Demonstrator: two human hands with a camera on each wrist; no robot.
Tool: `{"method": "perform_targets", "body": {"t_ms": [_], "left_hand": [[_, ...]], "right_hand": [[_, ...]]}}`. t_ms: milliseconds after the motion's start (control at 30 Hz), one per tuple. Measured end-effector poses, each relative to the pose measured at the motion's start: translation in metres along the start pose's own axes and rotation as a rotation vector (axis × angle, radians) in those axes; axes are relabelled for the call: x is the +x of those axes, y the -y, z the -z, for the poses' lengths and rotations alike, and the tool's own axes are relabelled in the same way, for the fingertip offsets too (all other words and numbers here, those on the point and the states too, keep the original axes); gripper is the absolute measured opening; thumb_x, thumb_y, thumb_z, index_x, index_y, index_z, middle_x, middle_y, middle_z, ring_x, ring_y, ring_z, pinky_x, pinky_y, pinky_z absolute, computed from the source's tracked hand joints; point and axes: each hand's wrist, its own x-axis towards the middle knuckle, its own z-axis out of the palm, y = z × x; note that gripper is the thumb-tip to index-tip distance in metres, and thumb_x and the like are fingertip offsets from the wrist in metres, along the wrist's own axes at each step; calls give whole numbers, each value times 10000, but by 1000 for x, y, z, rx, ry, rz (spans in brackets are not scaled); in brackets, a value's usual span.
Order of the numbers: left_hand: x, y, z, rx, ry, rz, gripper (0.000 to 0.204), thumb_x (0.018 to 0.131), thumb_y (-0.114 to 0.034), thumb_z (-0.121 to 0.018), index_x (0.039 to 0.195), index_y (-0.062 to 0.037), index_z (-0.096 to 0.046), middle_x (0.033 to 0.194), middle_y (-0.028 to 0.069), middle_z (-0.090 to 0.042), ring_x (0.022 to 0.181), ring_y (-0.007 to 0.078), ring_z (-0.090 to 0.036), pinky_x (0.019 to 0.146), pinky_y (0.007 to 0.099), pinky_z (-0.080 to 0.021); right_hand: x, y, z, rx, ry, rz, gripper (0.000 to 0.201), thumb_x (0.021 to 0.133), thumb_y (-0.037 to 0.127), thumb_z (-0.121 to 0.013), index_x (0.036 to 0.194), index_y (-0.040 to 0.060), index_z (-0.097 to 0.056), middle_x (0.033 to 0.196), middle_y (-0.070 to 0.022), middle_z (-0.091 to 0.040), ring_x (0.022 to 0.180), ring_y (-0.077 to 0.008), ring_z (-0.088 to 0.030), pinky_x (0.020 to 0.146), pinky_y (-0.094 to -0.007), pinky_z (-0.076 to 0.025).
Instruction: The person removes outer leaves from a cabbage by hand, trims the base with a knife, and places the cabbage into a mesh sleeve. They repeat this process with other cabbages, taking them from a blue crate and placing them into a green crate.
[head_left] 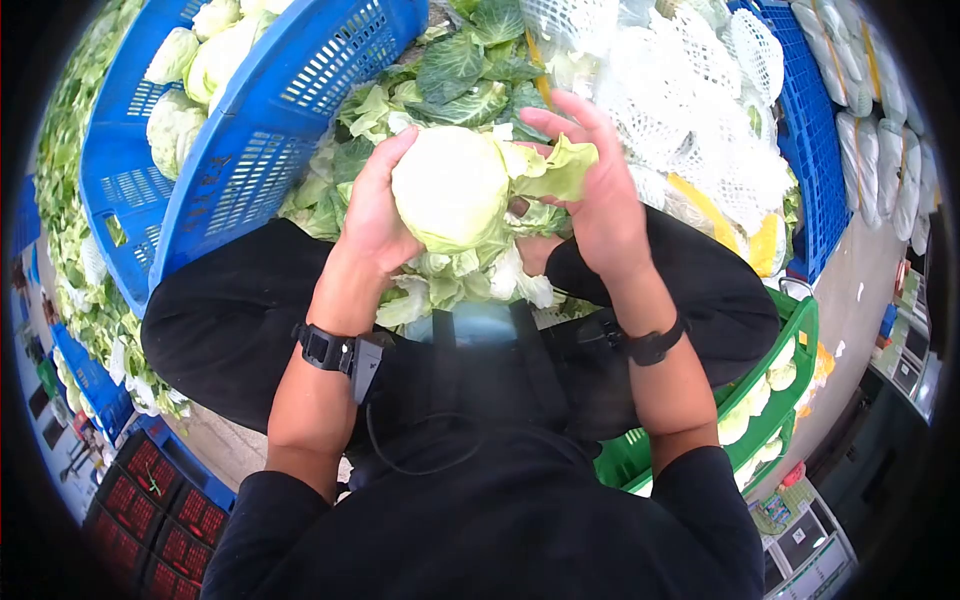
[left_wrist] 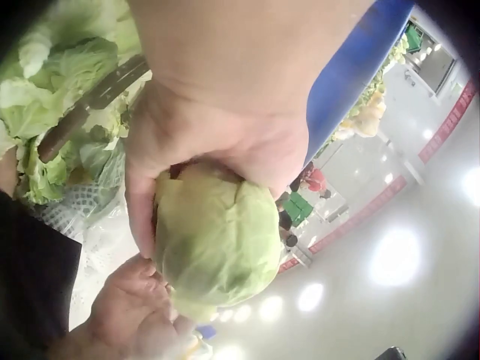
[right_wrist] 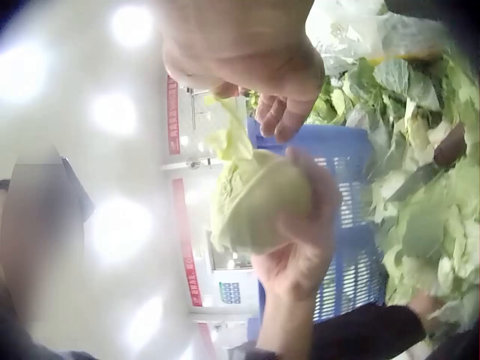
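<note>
A pale green cabbage [head_left: 450, 188] is held up in front of the body, over the lap. My left hand [head_left: 375, 215] grips it from the side, thumb on the near face and fingers behind. In the left wrist view the cabbage [left_wrist: 217, 240] hangs below the palm. At its other side is my right hand [head_left: 610, 200], with a loose outer leaf [head_left: 562, 170] against the thumb and palm. That leaf [right_wrist: 234, 139] still joins the head in the right wrist view, stretched up towards the thumb. Some fingers of the right hand stand extended and slightly blurred.
Loose cabbage leaves [head_left: 465, 75] pile up in front of the crossed legs. A blue crate [head_left: 265, 110] with cabbages leans at the left. White mesh netting [head_left: 690, 110] lies at the right, before another blue crate [head_left: 800, 130]. A green crate [head_left: 800, 340] stands by the right knee.
</note>
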Motion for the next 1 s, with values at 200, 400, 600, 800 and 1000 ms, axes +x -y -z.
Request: {"method": "perform_targets", "body": {"t_ms": [200,400,600,800,1000], "left_hand": [[-3,9,15,171,-11,-136,641,1016,-504,-458,1332,44,-561,1287,220,-651,1138,302,-682,989,418,-557],[2,1,24,-323,347,29,825,948,-631,-518,1455,15,-438,1461,325,-434,1241,574,-524,730,566,-652],[-9,-7,1,-251,154,5,765,976,-633,-479,1430,-18,-473,1392,275,-522,1268,475,-553,849,563,-624],[-1,14,-12,70,-208,-144,576,1029,-527,-486,1321,-36,-562,1243,167,-669,1036,279,-718,776,411,-644],[-2,4,-2,-53,-111,10,660,1010,-601,-451,1337,-40,-566,1247,167,-670,1045,284,-717,800,432,-640]], "right_hand": [[-2,-10,-16,-814,-82,325,112,933,86,-667,1035,55,-699,1018,-135,-710,914,-309,-680,808,-379,-532],[12,-23,16,-780,-245,-100,148,927,96,-637,1055,51,-694,1001,-128,-708,931,-323,-683,830,-392,-534],[6,-1,0,-1202,-123,331,374,835,188,-755,1186,76,-690,1383,-194,-559,1219,-393,-573,1002,-472,-484],[-8,-12,-37,-1037,67,724,365,743,121,-815,1087,59,-711,1260,-155,-616,1139,-382,-611,948,-481,-517],[-4,-16,-21,-856,109,835,203,758,30,-787,939,46,-699,982,-112,-691,924,-324,-677,823,-400,-553]]}}
